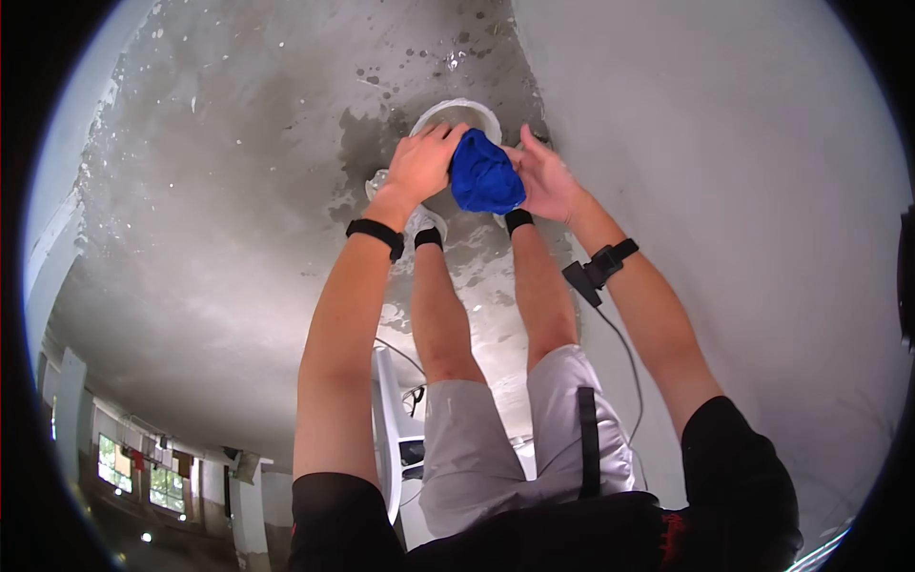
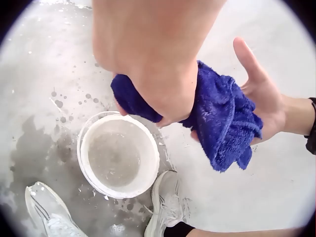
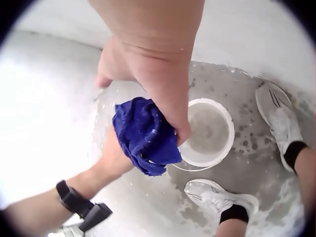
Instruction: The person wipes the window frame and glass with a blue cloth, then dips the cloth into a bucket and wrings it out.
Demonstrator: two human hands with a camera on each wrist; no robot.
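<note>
A bunched, fuzzy dark-blue towel (image 1: 484,173) is held up between both hands, above a white bucket (image 2: 149,160). My left hand (image 1: 419,164) grips it, with fingers curled around one end in the left wrist view. Beside the towel's loose end, my right hand (image 1: 553,186) has its thumb spread away and its palm facing the cloth. Its fingers pass behind the towel and are mostly hidden, a fingertip peeking out at the lower edge in the left wrist view. Cloudy greyish liquid shows inside the bucket.
The concrete floor (image 1: 238,191) has wet patches and dark drips around the bucket. White sneakers (image 2: 168,197) stand on both sides of it. A pale wall (image 1: 715,172) rises at the right, and a white chair (image 1: 386,419) stands behind the legs.
</note>
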